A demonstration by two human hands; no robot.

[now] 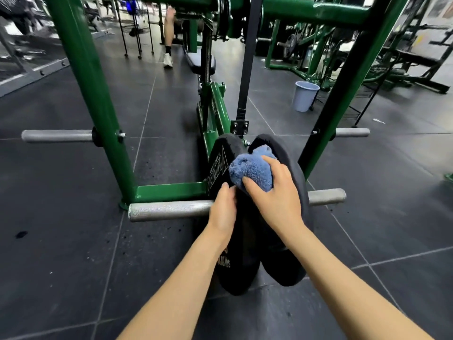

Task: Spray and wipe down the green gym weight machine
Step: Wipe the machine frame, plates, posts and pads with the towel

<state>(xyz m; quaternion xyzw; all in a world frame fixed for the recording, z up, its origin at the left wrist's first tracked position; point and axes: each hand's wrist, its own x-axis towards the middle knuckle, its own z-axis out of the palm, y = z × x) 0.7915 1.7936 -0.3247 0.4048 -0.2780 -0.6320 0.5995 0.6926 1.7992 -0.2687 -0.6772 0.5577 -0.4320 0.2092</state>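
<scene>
You're looking at the green weight machine (93,94) filling the view, its uprights rising left and right and a crossbar running low along the floor (73,241). Steel pegs (169,211) stick out sideways from the frame. Out past it there's a pale bucket (304,95) standing on the floor, well apart from your work.

Down to the middle now: two black weight plates (245,253) hang on the low peg, leaning apart at the top to make a narrow V. That gap runs away from you, toward the machine's central strut.

Your left hand (224,212) is on the near plate, fingers curled over its rim, steadying it. Your right hand (274,195) has its grip closed around the bunched blue cloth (250,168), pressing it against the far plate's inner face right at the mouth of the gap.

Here's what matters: the cloth sits just ahead of your right hand, pointing into the V, and the plates' faces stretch down and toward you from there. The right hand is the one on the job; I'd judge the next wipe follows the gap's line, drawn down along the plate face. No spray bottle in view, so spraying isn't on right now.
</scene>
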